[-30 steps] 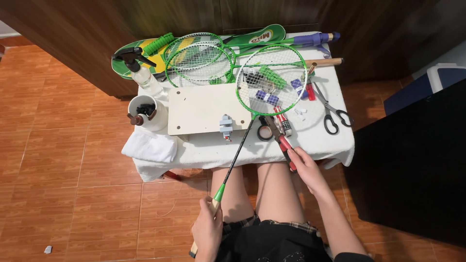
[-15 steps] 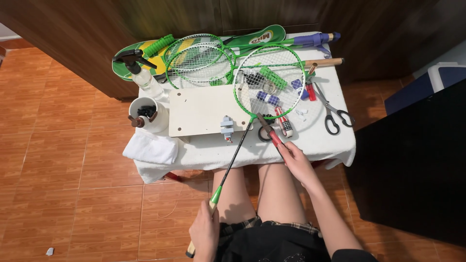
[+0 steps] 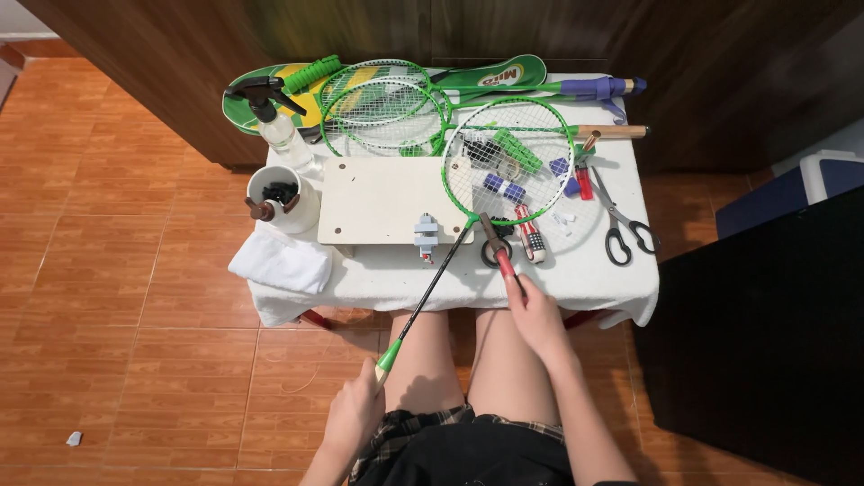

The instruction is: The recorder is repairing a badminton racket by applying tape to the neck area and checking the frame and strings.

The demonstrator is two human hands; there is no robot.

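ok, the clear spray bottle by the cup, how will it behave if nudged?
The spray bottle stands upright, tall and narrow with a black trigger head, so it probably tips easily. Its clear smooth wall may be slippery. It stands near the table edge, so a tip could send it off.

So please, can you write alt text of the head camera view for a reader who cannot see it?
A seated person's left hand holds a green badminton racket by its handle, its head over a white-clothed table, while the right hand holds red-handled pliers at the table's near edge. The table also carries more green rackets, a spray bottle, scissors and a white board.
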